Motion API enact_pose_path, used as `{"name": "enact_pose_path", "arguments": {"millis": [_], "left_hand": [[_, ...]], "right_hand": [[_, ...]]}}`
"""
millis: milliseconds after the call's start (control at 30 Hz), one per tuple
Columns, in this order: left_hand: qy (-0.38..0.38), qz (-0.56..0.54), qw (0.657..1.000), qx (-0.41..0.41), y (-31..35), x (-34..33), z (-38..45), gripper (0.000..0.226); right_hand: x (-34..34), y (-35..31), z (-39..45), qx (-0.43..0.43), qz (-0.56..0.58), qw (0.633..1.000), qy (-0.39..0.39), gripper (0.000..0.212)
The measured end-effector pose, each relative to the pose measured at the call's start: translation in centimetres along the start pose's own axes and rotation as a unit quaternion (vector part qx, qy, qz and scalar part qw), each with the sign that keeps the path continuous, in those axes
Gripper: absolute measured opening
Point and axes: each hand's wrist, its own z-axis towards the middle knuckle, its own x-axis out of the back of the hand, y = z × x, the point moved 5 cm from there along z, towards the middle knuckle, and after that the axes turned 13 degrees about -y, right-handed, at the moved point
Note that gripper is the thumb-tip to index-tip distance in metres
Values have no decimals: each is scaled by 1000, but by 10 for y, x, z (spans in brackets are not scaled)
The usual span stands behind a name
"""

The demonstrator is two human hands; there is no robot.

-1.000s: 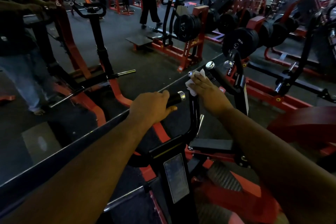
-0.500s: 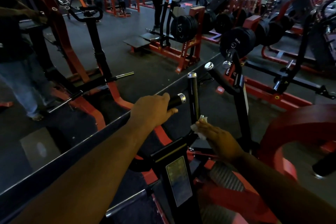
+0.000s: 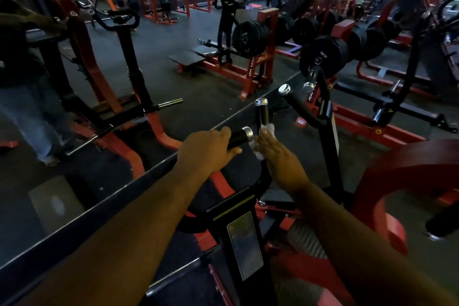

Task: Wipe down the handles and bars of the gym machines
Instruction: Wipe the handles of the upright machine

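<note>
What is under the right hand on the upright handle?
A white cloth shows above and below the right hand, pressed to the upright handle. The cloth's middle and the handle's lower grip are covered.

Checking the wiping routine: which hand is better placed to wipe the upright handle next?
The right hand. It holds the white wipe against the upright handle, just below its chrome cap. The left hand grips the angled handle and holds no wipe.

Left hand curled gripping, right hand fingers curled, pinching
</note>
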Motion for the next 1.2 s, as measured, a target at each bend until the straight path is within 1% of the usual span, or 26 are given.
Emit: {"name": "enact_pose_path", "arguments": {"millis": [100,167,200,233,267,333,367,400,433,467,533,567,667,733,833,933,1000,1067,1133,1200], "left_hand": [[-1,-4,1000,-2,-1,-2,-1,51],[2,-3,1000,-1,-1,-1,0,51],[0,-4,1000,-3,-1,-2,2,51],[-3,-9,1000,-5,-1,-2,3,51],[-7,-14,1000,-7,-1,-3,4,52],[-10,-14,1000,-10,-1,-3,5,53],[-11,-11,1000,-11,-1,-2,5,53],[-14,-8,1000,-12,-1,-2,5,53],[-16,-8,1000,-13,-1,-3,4,54],[-17,-10,1000,-11,-1,-3,3,54],[-16,-13,1000,-6,-2,-2,3,55],[-17,-13,1000,-4,-2,-2,3,55],[-23,-18,1000,-5,-1,-4,3,55],[-19,-17,1000,-3,-1,-2,3,54],[-21,-15,1000,-6,0,0,2,53],[-22,-19,1000,-6,1,1,2,52],[-22,-20,1000,-8,1,0,2,52],[-22,-20,999,-13,1,0,2,51],[-25,-29,999,-20,1,-1,2,50],[-29,-38,999,-24,0,1,2,49]], "right_hand": [[-18,-2,-50,23,3,998,-64,59],[-22,-3,-75,57,17,995,-79,63],[-18,-4,-81,61,39,995,-74,65],[-10,-8,-82,45,74,995,-52,63],[1,-9,-77,13,122,992,-5,60],[28,-2,-51,-63,200,970,126,47],[42,3,-32,-107,209,957,168,44],[52,7,-10,-148,200,952,181,45],[59,7,13,-166,184,954,166,46],[58,8,31,-166,167,962,139,48],[48,3,53,-148,165,971,94,50],[41,0,53,-143,176,970,89,50],[19,-5,21,-145,180,966,113,50],[-4,-5,-15,-136,168,970,114,53],[-41,-16,-73,-121,199,971,59,57],[-36,-32,-105,-102,191,976,11,64],[-11,-33,-95,-80,183,979,25,57],[13,-25,-63,-100,145,983,57,48],[25,-15,-23,-130,78,988,36,48],[15,-11,3,-124,19,992,-16,51]]}}
